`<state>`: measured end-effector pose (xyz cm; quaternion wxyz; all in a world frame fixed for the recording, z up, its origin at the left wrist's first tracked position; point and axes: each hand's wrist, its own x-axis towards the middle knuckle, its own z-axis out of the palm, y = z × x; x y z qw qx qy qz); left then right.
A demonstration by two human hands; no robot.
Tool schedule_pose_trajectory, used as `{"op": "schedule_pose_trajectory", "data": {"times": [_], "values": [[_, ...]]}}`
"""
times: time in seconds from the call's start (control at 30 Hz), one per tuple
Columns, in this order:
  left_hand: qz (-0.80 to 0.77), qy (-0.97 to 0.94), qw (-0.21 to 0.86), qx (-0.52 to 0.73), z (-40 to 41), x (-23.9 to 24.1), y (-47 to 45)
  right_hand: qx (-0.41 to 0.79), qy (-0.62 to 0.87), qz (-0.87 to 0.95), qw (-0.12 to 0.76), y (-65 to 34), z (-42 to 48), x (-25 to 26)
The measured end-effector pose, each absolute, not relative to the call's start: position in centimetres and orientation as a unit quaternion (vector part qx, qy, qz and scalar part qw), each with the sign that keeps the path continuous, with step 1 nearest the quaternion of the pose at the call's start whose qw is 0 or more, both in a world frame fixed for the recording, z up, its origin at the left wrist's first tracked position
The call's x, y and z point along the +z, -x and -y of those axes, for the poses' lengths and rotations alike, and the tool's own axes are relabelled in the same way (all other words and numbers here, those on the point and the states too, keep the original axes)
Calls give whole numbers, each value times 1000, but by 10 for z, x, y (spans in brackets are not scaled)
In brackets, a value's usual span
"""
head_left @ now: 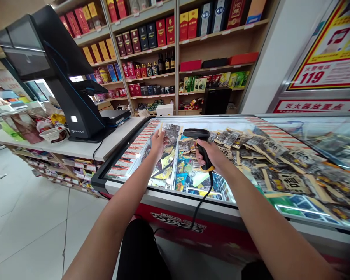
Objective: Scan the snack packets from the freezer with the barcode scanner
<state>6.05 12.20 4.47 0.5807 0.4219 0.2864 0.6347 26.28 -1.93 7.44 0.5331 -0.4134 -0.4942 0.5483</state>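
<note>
In the head view my right hand (208, 153) is wrapped round the grip of a black and yellow barcode scanner (196, 134), whose head points left. A black cable (203, 198) hangs from its base down past the freezer front. My left hand (159, 146) pinches a small dark snack packet (172, 132) by its edge, its printed side facing up. The packet is held left of the scanner, over the glass-topped freezer (189, 200). Many similar packets (251, 147) with pale edges lie across the freezer's top on the right.
To the left, a black checkout terminal (72, 89) stands on a white counter (84, 149), beside a patterned bowl (54, 134). Shelves (151, 50) of boxed bottles and snacks line the back. A white basket wall (175, 167) divides bright packets inside the freezer.
</note>
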Motion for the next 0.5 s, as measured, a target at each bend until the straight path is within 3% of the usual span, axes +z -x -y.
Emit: {"op": "schedule_pose_trajectory", "data": {"times": [0.27,0.5], "values": [[-314,-392,553,664,-134,44,-46,558,408,574,439,-265,18,62],[-316,-418,552,648,-130,46,-49,557,409,573,440,-259,23,68]]}}
